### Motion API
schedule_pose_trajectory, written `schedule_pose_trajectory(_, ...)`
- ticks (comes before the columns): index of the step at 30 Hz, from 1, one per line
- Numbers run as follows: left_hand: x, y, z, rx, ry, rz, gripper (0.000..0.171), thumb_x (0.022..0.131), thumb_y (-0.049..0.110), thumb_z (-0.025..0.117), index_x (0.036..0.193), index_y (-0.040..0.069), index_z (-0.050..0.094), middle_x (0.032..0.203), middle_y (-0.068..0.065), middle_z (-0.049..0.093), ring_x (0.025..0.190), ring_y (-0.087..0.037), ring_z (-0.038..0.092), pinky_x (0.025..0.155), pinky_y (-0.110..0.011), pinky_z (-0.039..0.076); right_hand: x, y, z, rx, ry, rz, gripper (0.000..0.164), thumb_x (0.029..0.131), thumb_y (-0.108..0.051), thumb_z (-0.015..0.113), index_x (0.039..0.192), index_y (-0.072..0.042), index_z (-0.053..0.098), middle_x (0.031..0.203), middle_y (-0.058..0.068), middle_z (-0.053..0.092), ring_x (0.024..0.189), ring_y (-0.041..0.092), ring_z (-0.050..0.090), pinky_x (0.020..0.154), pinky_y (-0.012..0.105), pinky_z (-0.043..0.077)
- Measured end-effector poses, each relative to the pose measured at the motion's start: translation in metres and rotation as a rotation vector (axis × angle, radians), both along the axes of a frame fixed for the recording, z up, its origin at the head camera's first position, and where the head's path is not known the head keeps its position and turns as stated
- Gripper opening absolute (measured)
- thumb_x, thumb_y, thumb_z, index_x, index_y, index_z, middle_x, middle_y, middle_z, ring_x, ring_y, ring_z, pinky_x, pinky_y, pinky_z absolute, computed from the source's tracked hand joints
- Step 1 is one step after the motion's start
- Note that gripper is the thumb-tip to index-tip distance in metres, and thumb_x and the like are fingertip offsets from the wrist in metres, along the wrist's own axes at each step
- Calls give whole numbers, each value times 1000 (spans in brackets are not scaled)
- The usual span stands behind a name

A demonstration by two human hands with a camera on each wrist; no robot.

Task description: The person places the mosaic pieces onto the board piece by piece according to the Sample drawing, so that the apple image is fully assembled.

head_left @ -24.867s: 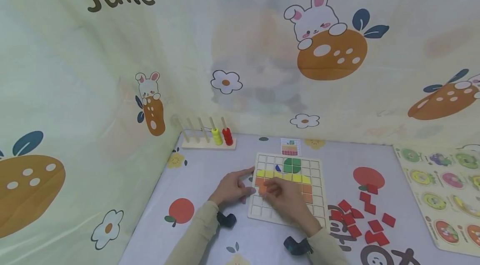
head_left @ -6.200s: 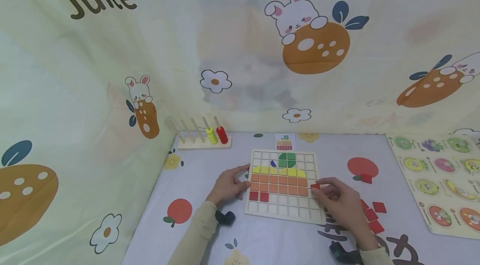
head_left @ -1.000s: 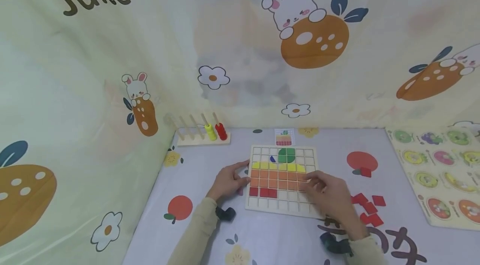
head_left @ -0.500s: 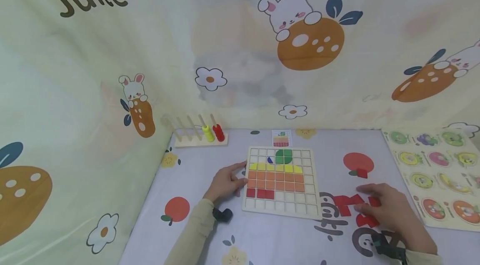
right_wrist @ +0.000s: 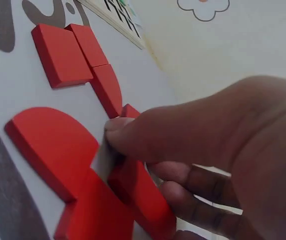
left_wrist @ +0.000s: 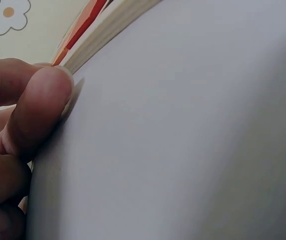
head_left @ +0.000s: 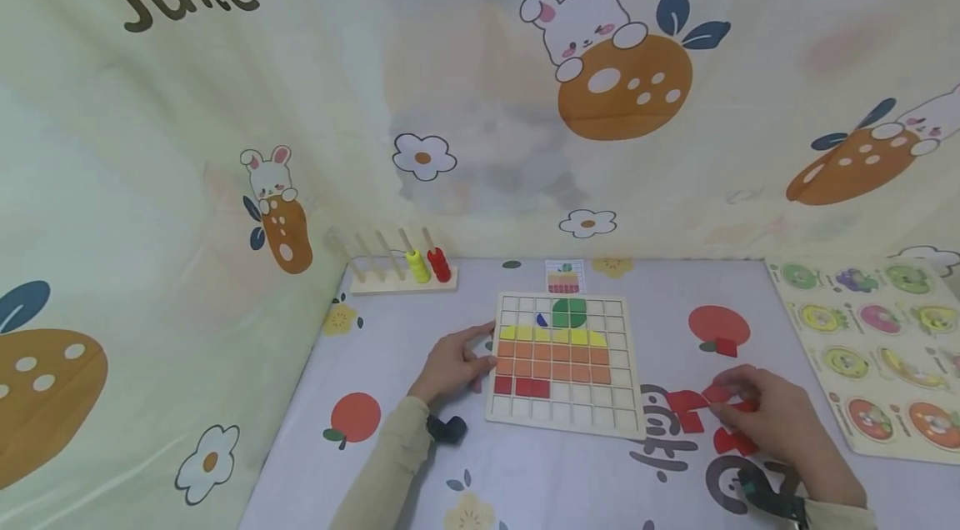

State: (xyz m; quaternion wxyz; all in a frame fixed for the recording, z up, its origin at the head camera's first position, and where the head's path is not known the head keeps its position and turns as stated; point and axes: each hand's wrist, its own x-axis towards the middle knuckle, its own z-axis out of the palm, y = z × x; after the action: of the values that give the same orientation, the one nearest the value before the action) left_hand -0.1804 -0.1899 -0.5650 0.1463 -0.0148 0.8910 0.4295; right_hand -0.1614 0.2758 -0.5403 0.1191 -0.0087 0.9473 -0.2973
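A pale wooden grid board (head_left: 566, 422) lies on the table with green, blue, yellow and orange pieces, plus three red tiles (head_left: 532, 387) at the left of a lower row. My left hand (head_left: 448, 365) rests at the board's left edge, index finger stretched along it and thumb tip against its side; in the left wrist view the thumb (left_wrist: 45, 102) touches the edge. Right of the board, my right hand (head_left: 772, 413) pinches a red tile (right_wrist: 129, 110) between thumb and forefinger, partly hidden by the thumb. Loose red pieces (right_wrist: 60, 55), some with rounded sides, lie around it.
A small pattern card (head_left: 564, 277) lies behind the board. At the back left stands a peg rack (head_left: 401, 284) with yellow and red beads. A fruit-picture board (head_left: 870, 355) lies at the far right, and one red tile (head_left: 726, 347) sits apart.
My right hand has left the board's right side for the loose red pieces and now pinches a tile there. Some pieces have shifted left. The left hand stays at the board's edge.
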Motion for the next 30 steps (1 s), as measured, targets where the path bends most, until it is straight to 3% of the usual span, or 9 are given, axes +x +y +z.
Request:
schedule_pose_trajectory(6, 0, 1, -1, 14, 10, 5, 66, 97, 33, 78, 158, 31, 53, 58, 0, 67, 50, -18, 62, 76, -33, 44, -1, -5, -2, -26, 43, -12, 47, 86, -19, 87, 121, -1, 64, 109, 23, 72, 93, 34, 69, 77, 47, 63)
schedule_pose_trajectory(10, 0, 2, -1, 17, 7, 7, 66, 97, 33, 78, 158, 31, 53, 58, -1, 67, 50, -18, 62, 76, -34, 44, 0, -8, -4, -34, 92, -4, 48, 88, -21, 85, 126, -3, 61, 110, 23, 72, 94, 36, 70, 77, 48, 63)
schedule_pose_trajectory(17, 0, 2, -1, -4, 11, 3, 66, 97, 34, 77, 158, 31, 52, 58, -1, 66, 50, -19, 62, 82, -37, 43, 6, -13, -7, -67, 224, -35, 39, 94, -18, 80, 129, -10, 65, 95, 14, 74, 74, 21, 63, 56, 27, 51)
schedule_pose_trajectory(22, 0, 2, 0, -13, 12, 1, 66, 98, 33, 77, 158, 31, 52, 58, -1, 66, 50, -18, 62, 82, -37, 43, 8, -25, -8, -119, 291, -110, 41, 93, -25, 83, 128, -12, 66, 90, 12, 74, 66, 17, 60, 51, 26, 49)
schedule_pose_trajectory(26, 0, 1, 0, -11, 13, 5, 66, 97, 34, 77, 158, 30, 52, 57, -1, 67, 50, -18, 63, 81, -36, 44, 7, -41, -4, -148, 283, -168, 45, 91, -31, 86, 128, -14, 68, 91, 11, 75, 72, 19, 60, 55, 25, 48)
schedule_pose_trajectory(30, 1, 1, 0, -4, 13, 8, 66, 97, 33, 78, 158, 30, 52, 57, 0, 67, 50, -18, 63, 77, -34, 44, 7, -56, 0, -169, 248, -161, 43, 89, -25, 87, 127, -14, 69, 97, 14, 78, 78, 23, 68, 60, 23, 49)
